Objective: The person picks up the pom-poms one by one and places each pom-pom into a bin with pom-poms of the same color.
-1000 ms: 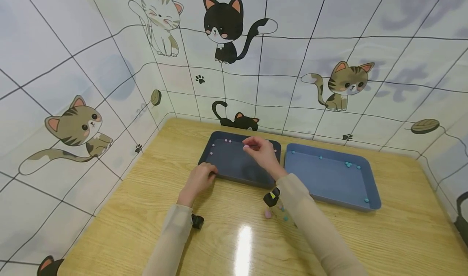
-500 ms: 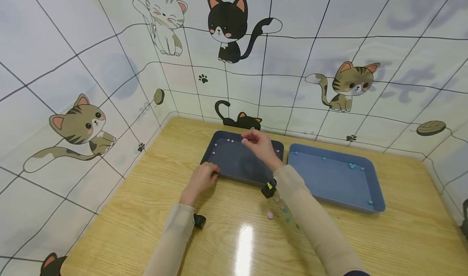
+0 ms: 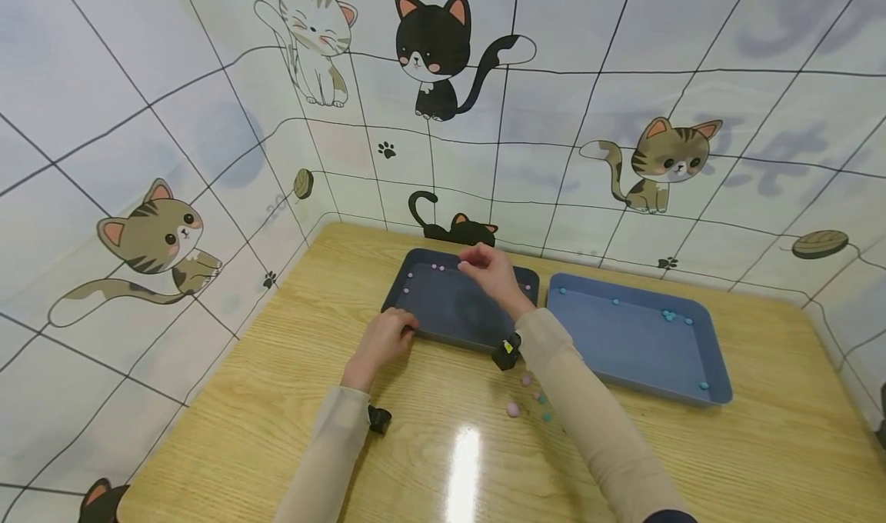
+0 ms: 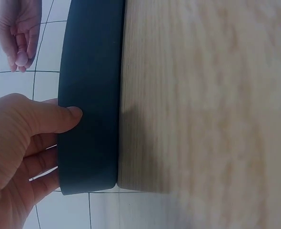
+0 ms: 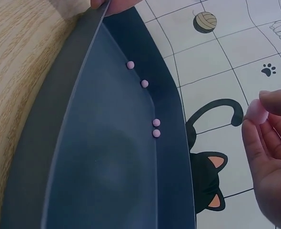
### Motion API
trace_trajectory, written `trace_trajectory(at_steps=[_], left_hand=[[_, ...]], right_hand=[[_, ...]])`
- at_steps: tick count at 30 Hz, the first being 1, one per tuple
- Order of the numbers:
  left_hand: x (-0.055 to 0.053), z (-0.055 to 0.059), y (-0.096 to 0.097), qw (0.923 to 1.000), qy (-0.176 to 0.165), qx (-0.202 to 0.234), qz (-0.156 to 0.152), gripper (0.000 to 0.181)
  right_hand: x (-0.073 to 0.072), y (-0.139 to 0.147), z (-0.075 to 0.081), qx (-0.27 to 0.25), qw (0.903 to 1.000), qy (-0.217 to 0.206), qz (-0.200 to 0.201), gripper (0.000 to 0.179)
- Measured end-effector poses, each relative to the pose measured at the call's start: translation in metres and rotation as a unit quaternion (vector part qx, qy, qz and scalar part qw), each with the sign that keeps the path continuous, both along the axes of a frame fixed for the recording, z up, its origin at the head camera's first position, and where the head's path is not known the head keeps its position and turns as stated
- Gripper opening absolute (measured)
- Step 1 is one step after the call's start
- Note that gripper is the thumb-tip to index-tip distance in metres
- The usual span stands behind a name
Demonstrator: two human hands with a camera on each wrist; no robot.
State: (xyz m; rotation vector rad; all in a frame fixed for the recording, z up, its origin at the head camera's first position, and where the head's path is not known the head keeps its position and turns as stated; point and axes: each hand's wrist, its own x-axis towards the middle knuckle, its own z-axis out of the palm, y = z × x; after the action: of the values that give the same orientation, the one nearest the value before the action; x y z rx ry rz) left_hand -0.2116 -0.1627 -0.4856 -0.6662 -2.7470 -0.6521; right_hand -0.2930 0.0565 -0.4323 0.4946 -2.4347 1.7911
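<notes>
The right hand (image 3: 495,277) pinches a pink ball (image 5: 257,113) between its thumb and fingertips, held up above the far side of the dark tray (image 3: 450,311) and not touching it. The left hand (image 3: 379,344) grips the near wall of that tray by its left corner, the thumb on the outer face and the other fingers bent over the rim. The work looks like sorting balls by colour, and the step in hand seems to be putting this pink one in with its kind. If so, the next move calls for lowering it inside the rim and letting go gently, so it does not roll or bounce, with the left hand steadying the tray.

In the dark tray lie five pink balls (image 3: 405,291): two by the left wall, two close together along the far wall, one near the far right corner. Near the two trays, on the surface (image 3: 277,400) beside the right sleeve (image 3: 581,400), three loose pink balls (image 3: 512,409) and two loose teal balls (image 3: 547,416) can be counted; the sleeve may hide more. The nearest pink one looks bigger than its neighbours.

To the right stands the blue tray (image 3: 623,346), just beside the dark one. Four teal balls (image 3: 704,385) sit singly in it, plus a tight cluster (image 3: 668,316) of at least three, too small to count surely.
</notes>
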Motion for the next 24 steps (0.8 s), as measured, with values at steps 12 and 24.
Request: trace_trajectory(at_steps=[12,24], left_hand=[[0.000,0.000,0.001,1.0000,0.002,0.001,-0.001,0.009],[0.000,-0.002,0.000,0.9999,0.008,0.006,-0.002,0.009]], right_hand=[[0.001,0.005,-0.002,0.006,0.9997,-0.020,-0.016,0.018],[0.009,0.012,0.009,-0.026,0.9989,-0.034,-0.016,0.024]])
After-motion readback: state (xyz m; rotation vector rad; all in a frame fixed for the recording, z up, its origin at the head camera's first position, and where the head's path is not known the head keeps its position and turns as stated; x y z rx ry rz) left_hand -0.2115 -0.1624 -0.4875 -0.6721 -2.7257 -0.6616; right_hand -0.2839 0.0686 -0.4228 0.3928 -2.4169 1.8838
